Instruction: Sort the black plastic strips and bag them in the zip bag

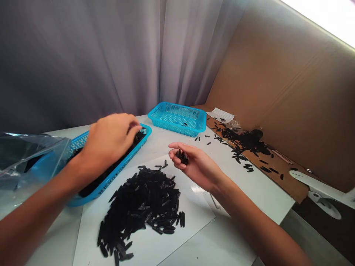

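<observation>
head view: left hand (pixel 111 137), grip unclear, over near basket's (pixel 121 167) black pieces (pixel 88 188); right hand (pixel 196 162) clasps several; far basket (pixel 173 128) holds few.

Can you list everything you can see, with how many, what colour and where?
Table: 1, white, underneath
Sheet: 1, white, on table
Left basket: 1, blue, on table
Back basket: 1, blue, on table
Pieces: too many to count, black, heaped on sheet, scattered right, in both baskets
Bag: 1, clear, far left
Curtain: at least 1, grey, behind
Cardboard: at least 1, brown, right
Gridded paper: 1, white, back right
Light: 1, white, top right
Left hand: 1, bare, over left basket
Right hand: 1, bare, right of heap, holding pieces
</observation>
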Available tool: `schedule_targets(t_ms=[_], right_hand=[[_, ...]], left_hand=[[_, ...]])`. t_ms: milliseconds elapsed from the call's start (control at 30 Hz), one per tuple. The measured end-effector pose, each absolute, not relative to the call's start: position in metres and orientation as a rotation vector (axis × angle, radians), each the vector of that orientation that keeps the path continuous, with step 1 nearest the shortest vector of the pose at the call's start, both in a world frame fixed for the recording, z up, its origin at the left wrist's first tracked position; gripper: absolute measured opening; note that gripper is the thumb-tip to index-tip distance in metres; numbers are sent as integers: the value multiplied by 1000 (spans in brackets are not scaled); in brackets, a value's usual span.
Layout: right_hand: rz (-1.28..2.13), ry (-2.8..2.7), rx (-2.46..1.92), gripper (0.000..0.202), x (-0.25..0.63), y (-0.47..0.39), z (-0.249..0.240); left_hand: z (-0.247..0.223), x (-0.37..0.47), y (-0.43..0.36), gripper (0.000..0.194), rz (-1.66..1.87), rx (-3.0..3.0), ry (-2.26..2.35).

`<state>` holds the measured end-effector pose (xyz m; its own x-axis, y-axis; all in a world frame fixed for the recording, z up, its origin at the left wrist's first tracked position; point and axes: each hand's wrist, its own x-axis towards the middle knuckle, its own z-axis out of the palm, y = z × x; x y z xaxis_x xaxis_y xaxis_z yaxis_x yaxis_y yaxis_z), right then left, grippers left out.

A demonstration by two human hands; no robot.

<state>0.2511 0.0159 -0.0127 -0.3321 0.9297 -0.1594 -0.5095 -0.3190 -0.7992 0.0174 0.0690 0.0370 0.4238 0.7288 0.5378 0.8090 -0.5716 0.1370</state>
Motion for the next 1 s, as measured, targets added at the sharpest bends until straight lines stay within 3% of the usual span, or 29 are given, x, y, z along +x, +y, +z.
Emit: schedule_targets(t_ms=[100, 200, 400, 733, 900, 1000], right_hand=[[1896, -576, -810, 23, 251, 19, -14], [1970, -460, -764, 29, 250, 21, -16], [2078, -522, -625, 38, 246, 19, -24], [2089, -583, -609, 34, 242, 18, -28], [1987, -594, -700, 9, 239, 16, -26], [1859, -736, -803, 16, 239, 15, -26]], left_hand=[[43, 15, 68, 28, -674, -2364, -1527], [37, 34, 55, 28, -805, -2784, -1189], [6, 61, 40, 12, -571, -3012, -754], [8, 62, 44, 8, -530, -3036, -851], [2, 54, 51, 11, -644, -2897, -1106], [1, 51, 54, 8, -787, -2853, -1087]])
